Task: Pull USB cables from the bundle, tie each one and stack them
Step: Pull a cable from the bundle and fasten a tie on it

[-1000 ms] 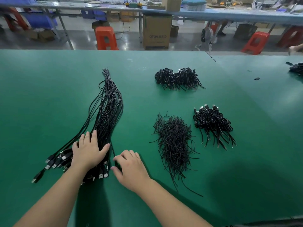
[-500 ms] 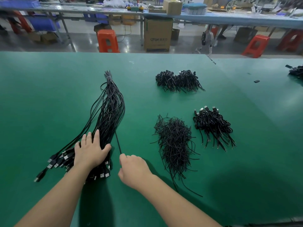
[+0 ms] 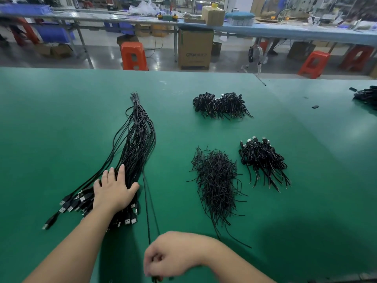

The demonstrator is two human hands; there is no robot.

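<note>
head-worn view, angled down, table close

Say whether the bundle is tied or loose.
Tied: a pale band cinches the bundle at its far tip.

one cable bundle, three cable piles, two hands

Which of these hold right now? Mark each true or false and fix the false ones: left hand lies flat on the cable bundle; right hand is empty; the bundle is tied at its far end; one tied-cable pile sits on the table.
1. The left hand lies flat on the cable bundle. True.
2. The right hand is empty. False: it grips pulled cables running back to the bundle.
3. The bundle is tied at its far end. True.
4. Only one tied-cable pile sits on the table. False: a far pile and a near-right pile.
</note>
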